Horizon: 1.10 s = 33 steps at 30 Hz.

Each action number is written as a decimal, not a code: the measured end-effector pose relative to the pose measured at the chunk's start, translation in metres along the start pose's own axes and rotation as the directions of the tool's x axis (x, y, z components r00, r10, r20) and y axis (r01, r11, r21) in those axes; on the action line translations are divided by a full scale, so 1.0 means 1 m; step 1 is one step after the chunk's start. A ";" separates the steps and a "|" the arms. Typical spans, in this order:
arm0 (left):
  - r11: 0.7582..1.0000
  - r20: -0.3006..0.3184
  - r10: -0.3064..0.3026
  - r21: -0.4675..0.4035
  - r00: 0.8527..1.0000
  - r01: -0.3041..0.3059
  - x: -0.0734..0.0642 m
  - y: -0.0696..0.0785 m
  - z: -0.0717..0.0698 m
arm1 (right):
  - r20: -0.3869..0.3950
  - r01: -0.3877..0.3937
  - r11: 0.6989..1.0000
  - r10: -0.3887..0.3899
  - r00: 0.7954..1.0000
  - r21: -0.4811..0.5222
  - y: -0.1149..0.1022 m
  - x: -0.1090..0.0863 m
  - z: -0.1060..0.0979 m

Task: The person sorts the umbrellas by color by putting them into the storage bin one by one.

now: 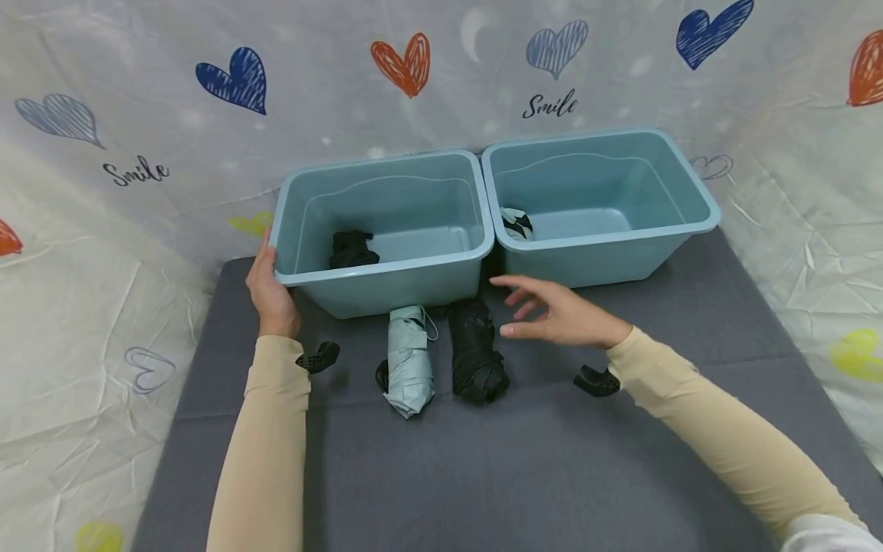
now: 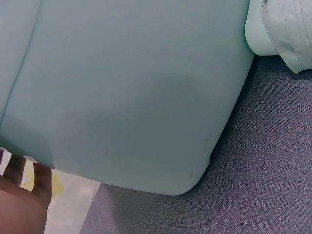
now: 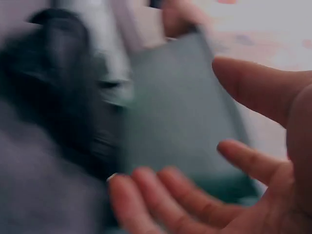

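My left hand (image 1: 271, 293) rests against the left end of the left light-blue bin (image 1: 386, 287), its fingers extending up along the side beneath the rim. Only some of its fingers (image 2: 41, 180) show in the left wrist view, touching the bin's edge. Hovering over the cloth, my right hand (image 1: 555, 313) has its fingers spread and holds nothing. Just left of it lies a folded black umbrella (image 1: 476, 356), blurred in the right wrist view. Beside that is a folded pale-green umbrella (image 1: 409, 364) with a thin wrist loop. Both lie in front of the left bin.
Inside the left bin lies a black bundle (image 1: 353, 249). A second light-blue bin (image 1: 586, 264) stands close on the right, with a black-and-pale patterned item (image 1: 516, 224) in its left end. Dark grey cloth (image 1: 483, 475) covers the table; a printed curtain (image 1: 317, 100) hangs behind.
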<state>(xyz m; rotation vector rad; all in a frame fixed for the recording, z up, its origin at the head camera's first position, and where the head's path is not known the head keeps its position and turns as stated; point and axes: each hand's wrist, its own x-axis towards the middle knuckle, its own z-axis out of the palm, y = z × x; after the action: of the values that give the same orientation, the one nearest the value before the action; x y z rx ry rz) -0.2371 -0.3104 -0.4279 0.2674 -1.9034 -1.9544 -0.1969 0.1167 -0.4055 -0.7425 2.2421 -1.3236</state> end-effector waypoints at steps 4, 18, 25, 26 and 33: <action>1.000 -0.003 -0.001 -0.008 1.000 0.001 0.000 0.000 0.000 | 0.091 -0.152 0.987 0.148 0.985 0.040 0.021 0.010 0.035; 1.000 -0.008 -0.013 -0.015 1.000 0.013 0.000 0.001 0.000 | 0.117 -0.212 0.951 0.190 0.975 0.225 0.040 0.039 0.079; 1.000 -0.015 -0.001 -0.007 1.000 0.001 -0.001 0.002 0.000 | 0.223 -0.146 0.902 0.057 0.973 0.406 0.020 0.024 0.065; 1.000 -0.015 0.001 -0.004 1.000 -0.002 -0.002 0.002 0.000 | 0.225 -0.094 0.908 0.000 0.974 0.407 0.013 0.022 0.064; 1.000 -0.009 0.010 -0.009 1.000 -0.011 -0.002 0.003 0.001 | 0.157 0.213 0.838 -0.331 0.931 0.503 -0.048 0.027 0.047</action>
<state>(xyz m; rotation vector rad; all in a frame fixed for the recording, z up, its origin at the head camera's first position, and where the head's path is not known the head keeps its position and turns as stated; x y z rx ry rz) -0.2356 -0.3086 -0.4249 0.2624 -1.8866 -1.9513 -0.1782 0.0494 -0.3866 -0.9936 1.5592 -1.7314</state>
